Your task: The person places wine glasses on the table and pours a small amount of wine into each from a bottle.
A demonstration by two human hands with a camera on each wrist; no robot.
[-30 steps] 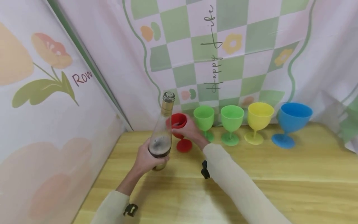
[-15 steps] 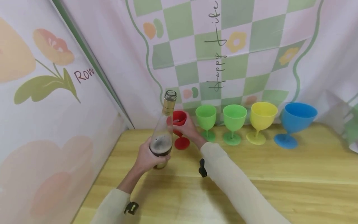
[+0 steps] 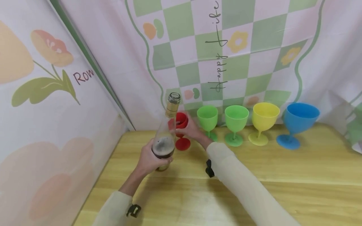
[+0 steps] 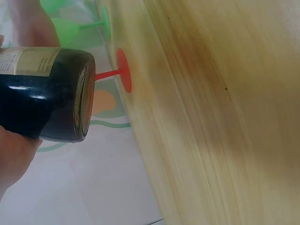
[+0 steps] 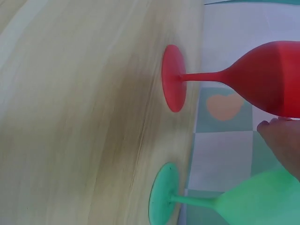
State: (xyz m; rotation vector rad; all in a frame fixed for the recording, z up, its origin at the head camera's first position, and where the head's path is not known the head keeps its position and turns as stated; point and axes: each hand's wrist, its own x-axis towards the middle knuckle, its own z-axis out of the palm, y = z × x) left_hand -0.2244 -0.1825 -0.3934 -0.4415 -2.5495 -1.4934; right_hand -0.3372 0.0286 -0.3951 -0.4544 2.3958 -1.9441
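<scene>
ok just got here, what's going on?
A person is handling a bottle and a goblet. The left hand grips the bottle, uncapped and raised off the wooden table, its mouth pointing up. The right hand grips the bowl of the red goblet. Nothing is pouring out. Two green goblets, a yellow goblet and a blue goblet stand upright in a row to the right, untouched.

I face a yellowish wood-grain desk (image 3: 316, 166) backed by a white cloth (image 3: 240, 67) printed with green checks; a white flower-printed panel (image 3: 53, 122) stands along my left.
</scene>
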